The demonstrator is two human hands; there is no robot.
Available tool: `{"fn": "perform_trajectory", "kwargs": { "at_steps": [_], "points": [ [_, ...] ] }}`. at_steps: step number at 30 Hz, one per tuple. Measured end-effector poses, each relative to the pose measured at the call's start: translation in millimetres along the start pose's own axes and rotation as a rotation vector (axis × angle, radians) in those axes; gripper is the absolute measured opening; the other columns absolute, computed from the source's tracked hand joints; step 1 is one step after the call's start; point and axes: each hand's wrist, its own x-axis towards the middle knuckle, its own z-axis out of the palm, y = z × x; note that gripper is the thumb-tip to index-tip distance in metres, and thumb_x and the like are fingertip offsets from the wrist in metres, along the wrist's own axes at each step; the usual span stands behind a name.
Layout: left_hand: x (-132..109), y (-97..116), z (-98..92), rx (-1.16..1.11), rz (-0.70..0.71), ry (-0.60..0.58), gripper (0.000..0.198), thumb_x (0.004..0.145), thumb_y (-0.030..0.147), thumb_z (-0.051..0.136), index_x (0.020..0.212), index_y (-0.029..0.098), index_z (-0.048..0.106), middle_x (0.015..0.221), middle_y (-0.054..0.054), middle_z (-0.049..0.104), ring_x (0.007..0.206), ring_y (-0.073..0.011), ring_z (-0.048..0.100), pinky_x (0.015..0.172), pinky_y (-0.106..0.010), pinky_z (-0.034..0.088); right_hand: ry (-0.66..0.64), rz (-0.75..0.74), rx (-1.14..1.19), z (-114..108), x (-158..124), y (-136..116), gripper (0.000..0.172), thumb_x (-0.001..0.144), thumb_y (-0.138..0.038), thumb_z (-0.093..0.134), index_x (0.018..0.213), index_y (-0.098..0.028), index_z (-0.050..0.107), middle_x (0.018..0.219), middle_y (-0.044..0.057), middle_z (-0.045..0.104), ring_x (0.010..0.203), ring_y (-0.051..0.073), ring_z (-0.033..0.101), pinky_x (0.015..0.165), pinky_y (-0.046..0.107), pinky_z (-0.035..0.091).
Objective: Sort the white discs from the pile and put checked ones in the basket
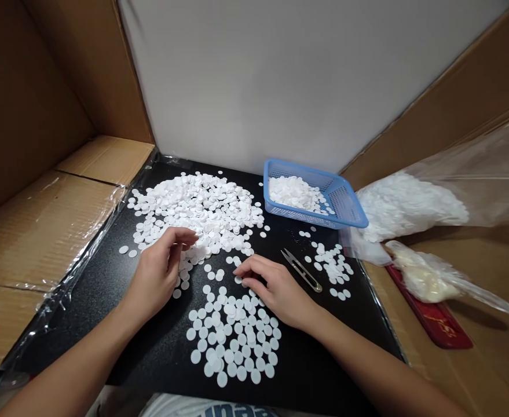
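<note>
Small white discs cover much of a black table (158, 347). A big loose heap of discs (197, 208) lies at the back left. A flatter patch of discs (232, 336) is spread out in front of me. My left hand (158, 269) hovers at the near edge of the heap, fingers curled loosely and apart, nothing visibly in them. My right hand (275, 286) rests palm down at the top of the spread patch, fingers stretched onto the discs.
A blue mesh basket (345, 202) holding discs stands at the back right. Thread snips (301, 270) lie beside my right hand, next to a small cluster of discs (332, 266). Clear bags of discs (410, 208) and a red case (440, 324) lie right. Cardboard walls surround.
</note>
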Motion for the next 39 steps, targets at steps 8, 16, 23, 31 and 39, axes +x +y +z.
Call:
{"fn": "perform_trajectory", "kwargs": {
  "at_steps": [8,16,23,31,39],
  "points": [
    [-10,2,12.6,0.130,0.424,-0.493,0.029,0.097,0.010,0.043,0.112,0.020,0.065,0.119,-0.009,0.070,0.111,-0.0233,0.065,0.092,-0.041,0.057,0.187,-0.052,-0.204,3,7,11,0.021,0.096,-0.009,0.048,0.100,-0.021,0.064,0.097,0.007,0.066,0.090,0.021,0.065,0.080,0.037,0.056],
    [-19,-5,24.3,0.294,0.601,-0.605,0.036,0.100,0.016,0.049,0.134,0.018,0.061,0.140,-0.009,0.061,0.131,-0.0302,0.056,0.108,-0.051,0.048,0.154,-0.183,-0.466,11,14,18,0.009,0.097,-0.015,0.055,0.095,-0.016,0.064,0.092,0.009,0.063,0.085,0.023,0.061,0.075,0.036,0.054],
    [-14,11,9.6,0.037,0.507,-0.782,0.045,0.096,0.012,0.056,0.137,0.028,0.058,0.134,-0.004,0.067,0.136,-0.0265,0.051,0.115,-0.052,0.040,0.088,-0.188,-0.357,6,9,14,0.012,0.095,-0.013,0.056,0.087,-0.019,0.062,0.086,0.005,0.063,0.077,0.018,0.060,0.069,0.030,0.051],
    [-10,4,7.0,-0.004,0.214,-0.483,0.030,0.101,0.019,0.043,0.127,0.025,0.057,0.129,-0.007,0.067,0.119,-0.0224,0.063,0.101,-0.043,0.053,0.086,-0.020,-0.277,-2,25,11,0.015,0.095,-0.010,0.055,0.095,-0.020,0.066,0.090,0.004,0.066,0.080,0.017,0.064,0.071,0.029,0.051],
    [-17,2,21.8,0.022,0.309,-0.528,0.039,0.099,0.014,0.042,0.136,0.025,0.045,0.141,-0.011,0.057,0.129,-0.0249,0.057,0.105,-0.046,0.051,0.051,0.004,-0.299,-3,26,12,0.014,0.088,-0.007,0.062,0.084,-0.020,0.062,0.085,0.000,0.060,0.068,0.013,0.057,0.059,0.024,0.045]
  ]
}}
